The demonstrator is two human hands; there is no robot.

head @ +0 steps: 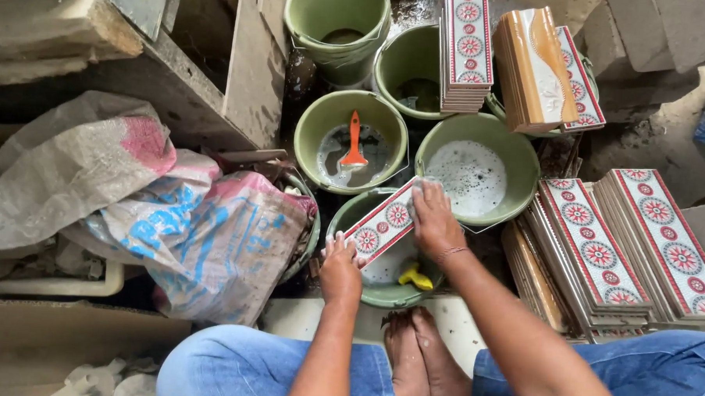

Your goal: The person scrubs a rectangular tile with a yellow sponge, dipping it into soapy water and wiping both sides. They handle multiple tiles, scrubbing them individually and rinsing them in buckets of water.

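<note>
Left hand (pixel 340 269) pinched near lower end of patterned border tile (pixel 384 223); right hand (pixel 434 222) lay flat, fingers pressed on far upper end. Tile was held tilted over green bucket (pixel 352 213), yellow tool (pixel 416 277) below it. Tile likely stiff, brittle, slick when wet; safest held by both short ends. Tile stacks (pixel 600 253) lay right of right hand; soapy basin (pixel 518 161) just beyond.

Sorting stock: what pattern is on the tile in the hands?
Red round flower medallions on white tile, head view.
</note>
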